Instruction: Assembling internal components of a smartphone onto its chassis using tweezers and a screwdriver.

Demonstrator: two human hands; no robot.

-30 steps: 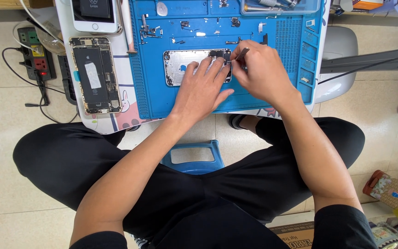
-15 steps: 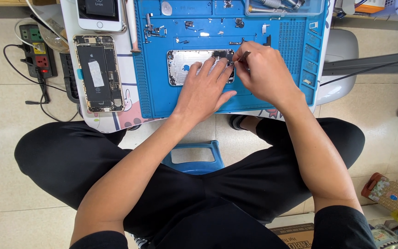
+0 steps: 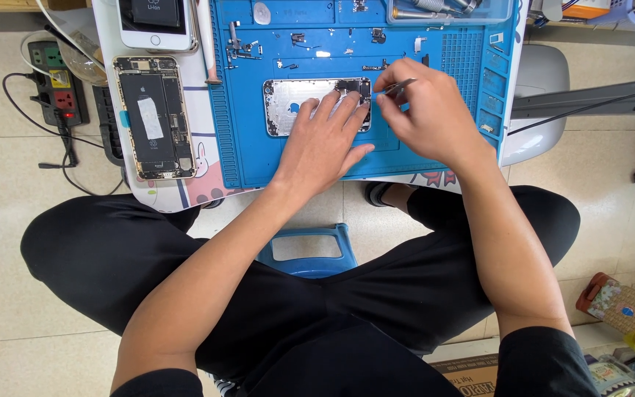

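A silver phone housing (image 3: 295, 106) lies open-side up on a blue repair mat (image 3: 420, 33). My left hand (image 3: 325, 140) rests flat on the housing's right half, fingers spread over it. My right hand (image 3: 424, 110) sits just right of the housing and pinches metal tweezers (image 3: 395, 88), their tips pointing left at the housing's top right corner. Small screws and metal parts (image 3: 240, 48) are scattered on the mat above the housing.
An opened phone (image 3: 153, 117) showing its battery lies on the white table (image 3: 198, 184) left of the mat, another phone (image 3: 157, 20) above it. A power strip (image 3: 56, 81) with cables sits on the floor at left. A blue stool (image 3: 306, 250) stands between my knees. Clutter fills the lower right corner.
The view has shifted slightly. Both hands stay on the housing; my right hand with the tweezers has edged a little at the housing's top right corner.
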